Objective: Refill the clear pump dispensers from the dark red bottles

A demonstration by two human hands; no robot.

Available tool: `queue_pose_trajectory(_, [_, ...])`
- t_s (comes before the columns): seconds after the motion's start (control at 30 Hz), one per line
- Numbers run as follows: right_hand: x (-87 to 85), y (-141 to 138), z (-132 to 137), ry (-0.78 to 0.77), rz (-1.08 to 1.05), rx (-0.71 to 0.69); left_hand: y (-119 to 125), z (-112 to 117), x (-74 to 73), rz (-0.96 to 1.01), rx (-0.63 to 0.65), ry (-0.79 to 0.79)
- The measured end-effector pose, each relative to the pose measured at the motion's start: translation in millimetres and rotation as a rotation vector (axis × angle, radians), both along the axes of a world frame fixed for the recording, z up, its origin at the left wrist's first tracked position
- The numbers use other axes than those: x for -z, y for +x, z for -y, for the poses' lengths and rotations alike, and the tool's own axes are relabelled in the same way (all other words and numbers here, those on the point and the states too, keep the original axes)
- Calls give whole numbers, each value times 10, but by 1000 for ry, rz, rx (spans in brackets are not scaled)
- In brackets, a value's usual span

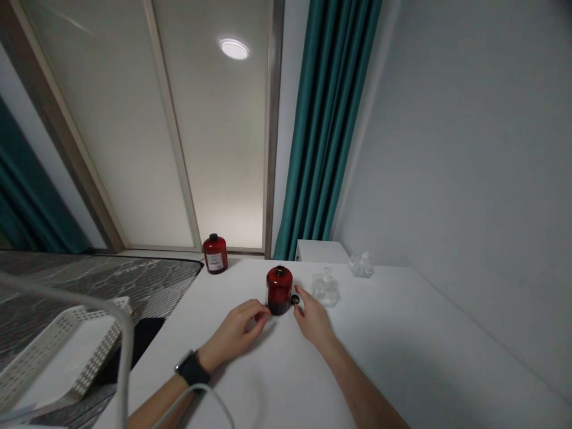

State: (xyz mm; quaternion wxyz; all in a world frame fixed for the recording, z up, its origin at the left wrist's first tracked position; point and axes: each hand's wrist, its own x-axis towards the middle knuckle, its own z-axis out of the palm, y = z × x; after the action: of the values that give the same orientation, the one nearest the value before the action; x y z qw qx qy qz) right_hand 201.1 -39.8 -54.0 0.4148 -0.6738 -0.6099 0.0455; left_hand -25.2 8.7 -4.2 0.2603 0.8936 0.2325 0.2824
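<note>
White counter (268, 375) in front of me, frosted sliding door (218, 149) behind, green curtain (330, 119) right of that, plain wall (469, 149) along the right.

Red bottle (279, 292) is on the counter between my two hands, upright, long axis vertical. Its neck shows without a cap on it. From my left grip (243, 326) it lies ahead and to the right; from my right grip (314, 319), ahead and to the left. Left is the nearer one: fingertips right at the bottle's lower left side, can't tell if they touch. Left grip is loosely curled, thumb apart from fingers, nothing in it.

Small black cap (295, 300) is just right of the bottle, between my right thumb and index finger. Can't tell whether I'm pinching it or only framing it.

Nearby: clear bottle (326, 289) just right of my right grip, second clear bottle (361, 266) farther back. Labelled red bottle (215, 256) with a black top stands at the far left corner, well apart from both hands.
</note>
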Motion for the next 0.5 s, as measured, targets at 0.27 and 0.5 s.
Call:
queue_pose_trajectory(0.27, [8,-4,-18,-67,59,-10,74,-82,97,307,-277,18])
queue_pose_trajectory(0.5, [-4,5,33,48,4,-62,285,-243,-33,243,-223,-39])
